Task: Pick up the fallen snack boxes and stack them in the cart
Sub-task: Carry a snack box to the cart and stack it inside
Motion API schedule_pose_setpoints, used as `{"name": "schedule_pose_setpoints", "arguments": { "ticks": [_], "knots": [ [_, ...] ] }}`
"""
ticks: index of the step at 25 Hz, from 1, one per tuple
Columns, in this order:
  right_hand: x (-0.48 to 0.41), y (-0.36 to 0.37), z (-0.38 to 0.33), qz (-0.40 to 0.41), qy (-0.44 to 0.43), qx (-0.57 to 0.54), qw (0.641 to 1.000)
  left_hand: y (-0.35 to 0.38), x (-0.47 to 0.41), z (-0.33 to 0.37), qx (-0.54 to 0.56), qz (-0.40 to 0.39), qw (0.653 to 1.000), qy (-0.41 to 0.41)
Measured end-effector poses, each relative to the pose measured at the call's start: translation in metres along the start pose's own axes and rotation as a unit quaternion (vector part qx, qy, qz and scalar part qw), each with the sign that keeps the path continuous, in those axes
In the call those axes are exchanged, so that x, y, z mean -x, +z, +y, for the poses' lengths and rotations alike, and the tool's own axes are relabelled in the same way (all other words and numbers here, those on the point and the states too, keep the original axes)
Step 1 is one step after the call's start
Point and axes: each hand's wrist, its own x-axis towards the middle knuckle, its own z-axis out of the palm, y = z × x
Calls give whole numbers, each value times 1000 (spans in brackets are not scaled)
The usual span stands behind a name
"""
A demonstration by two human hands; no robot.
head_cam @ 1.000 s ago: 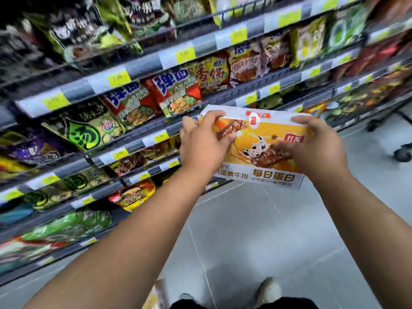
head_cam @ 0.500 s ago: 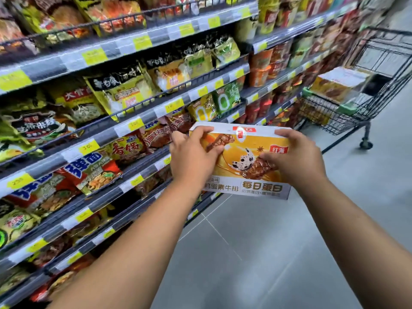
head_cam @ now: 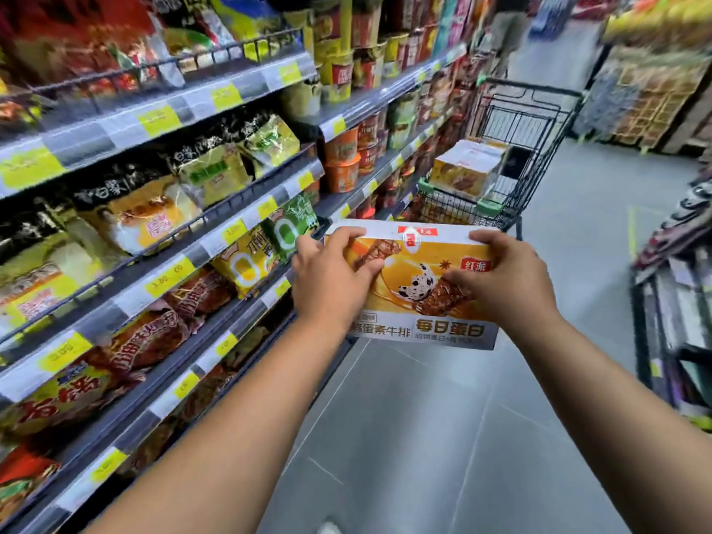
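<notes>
I hold an orange and white snack box [head_cam: 416, 264] out in front of me at chest height, its printed face toward me. My left hand [head_cam: 331, 279] grips its left end, fingers over the top edge and thumb on the face. My right hand [head_cam: 504, 279] grips the right end the same way. Ahead up the aisle stands a black wire cart [head_cam: 520, 156]. Inside it lies a stack of matching snack boxes [head_cam: 468, 171], reaching above the rim.
Shelves of snack bags and cup noodles [head_cam: 162, 210] line the left side of the aisle. A dark rack [head_cam: 670, 310] stands close on the right. Grey floor tiles [head_cam: 424, 437] run between me and the cart. A person [head_cam: 504, 21] stands far down the aisle.
My view has swung right along the aisle, bringing the cart nearer and more central. Both hands keep the same grip on the box.
</notes>
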Motion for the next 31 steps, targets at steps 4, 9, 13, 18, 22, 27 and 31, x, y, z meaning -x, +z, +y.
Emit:
{"name": "schedule_pose_setpoints", "arguments": {
  "ticks": [4,9,13,18,22,27,31],
  "knots": [
    [-53,7,-3,44,23,-2,999,27,-71,12,8,-27,998,52],
    [-122,18,10,90,57,4,994,79,-147,31,11,-73,994,85],
    [-185,16,20,103,59,5,993,124,-198,51,22,-80,991,105],
    [-303,2,43,108,40,6,993,195,-279,101,23,-71,992,103],
    [-389,-15,59,98,22,4,995,241,-338,141,25,-58,992,105],
    [-491,-26,79,93,21,25,995,304,-409,181,29,-61,993,95],
    [-564,-17,101,100,30,35,994,360,-471,198,27,-72,991,106]
  ]
}}
